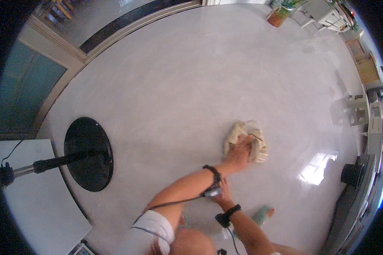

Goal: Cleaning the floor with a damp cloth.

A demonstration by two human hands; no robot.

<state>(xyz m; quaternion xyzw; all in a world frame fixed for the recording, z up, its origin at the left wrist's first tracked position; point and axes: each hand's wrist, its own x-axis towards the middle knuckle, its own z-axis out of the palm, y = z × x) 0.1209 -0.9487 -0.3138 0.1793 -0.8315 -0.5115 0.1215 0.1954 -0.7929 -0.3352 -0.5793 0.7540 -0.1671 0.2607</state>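
Note:
A cream-coloured cloth [260,148] lies bunched on the pale, smooth floor [166,79]. My left hand [241,154] presses down on it, with the fingers sunk among its folds. Around my left wrist is a black strap with a small device [212,191] and a cable running up the arm. Close against that device is my right hand [222,193]; blur and overlap hide whether its fingers grip the wrist. The right wrist carries another black wrist strap [228,216] with a cable. Below it, a foot wears a green slipper [261,218].
A stand's round black base [87,175] and a white tabletop [35,204] are at left. A potted plant [277,16] stands far right. Along the right side are a white stool [359,110], a black bin [351,175] and dark furniture [344,207]. A doorway threshold [121,28] crosses upper left.

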